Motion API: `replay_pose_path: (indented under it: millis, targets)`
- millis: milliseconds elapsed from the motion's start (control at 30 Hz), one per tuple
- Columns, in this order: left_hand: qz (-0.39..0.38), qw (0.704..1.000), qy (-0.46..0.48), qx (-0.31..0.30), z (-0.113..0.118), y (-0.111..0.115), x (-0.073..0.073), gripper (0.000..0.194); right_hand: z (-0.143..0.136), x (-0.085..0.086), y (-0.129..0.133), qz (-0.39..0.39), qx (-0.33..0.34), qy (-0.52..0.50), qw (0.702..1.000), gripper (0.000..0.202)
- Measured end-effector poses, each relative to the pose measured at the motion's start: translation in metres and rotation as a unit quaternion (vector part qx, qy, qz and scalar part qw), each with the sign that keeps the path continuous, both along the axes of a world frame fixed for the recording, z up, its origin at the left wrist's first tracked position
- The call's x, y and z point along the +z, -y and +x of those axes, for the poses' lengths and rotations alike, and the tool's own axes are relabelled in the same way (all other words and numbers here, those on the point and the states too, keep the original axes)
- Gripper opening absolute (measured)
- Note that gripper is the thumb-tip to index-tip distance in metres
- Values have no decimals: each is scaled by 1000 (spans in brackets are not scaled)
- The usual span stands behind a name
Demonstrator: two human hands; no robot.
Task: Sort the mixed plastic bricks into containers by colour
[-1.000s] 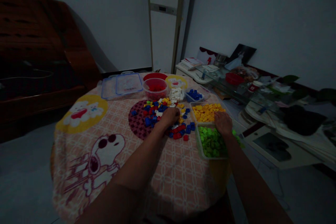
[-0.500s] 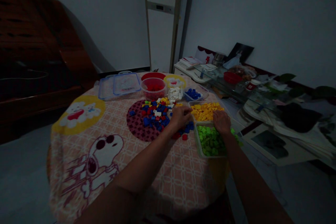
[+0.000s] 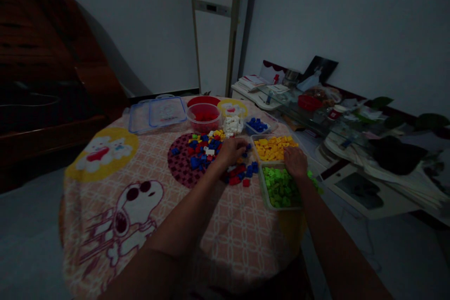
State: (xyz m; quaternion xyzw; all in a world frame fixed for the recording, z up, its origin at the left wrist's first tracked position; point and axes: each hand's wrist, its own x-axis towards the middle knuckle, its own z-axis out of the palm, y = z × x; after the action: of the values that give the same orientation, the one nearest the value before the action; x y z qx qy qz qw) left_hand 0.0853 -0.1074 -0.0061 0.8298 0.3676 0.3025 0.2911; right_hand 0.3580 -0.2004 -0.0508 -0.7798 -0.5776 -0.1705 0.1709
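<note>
Blocks (image 3: 202, 161) in a mixed heap lie left of the yellow-block box (image 3: 253, 147), under and around the left grip (image 3: 231, 152), the nearer of the 2, fingers bent, while the right grip (image 3: 295, 161) is at that box's near right corner, and I can't tell if either holds any.

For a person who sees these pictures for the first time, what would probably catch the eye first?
Probably the bright green bricks and, just beyond them, the yellow bricks, in boxes on the table's right side, near the right hand. Next, the mixed-colour brick pile around the middle, with the left hand at its right part, and the cartoon dog printed on the cloth, near left.
</note>
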Motion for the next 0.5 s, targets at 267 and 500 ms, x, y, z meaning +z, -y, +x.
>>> replay_pose_path:
  millis: [267,500]
  targets:
    - [7,989,-146,-32,-26,-15,-1,18,-3,1,1,-17,-20,1,1000,39]
    - [6,979,-196,-54,-13,-3,-5,13,-2,0,1,-13,-9,6,1000,38]
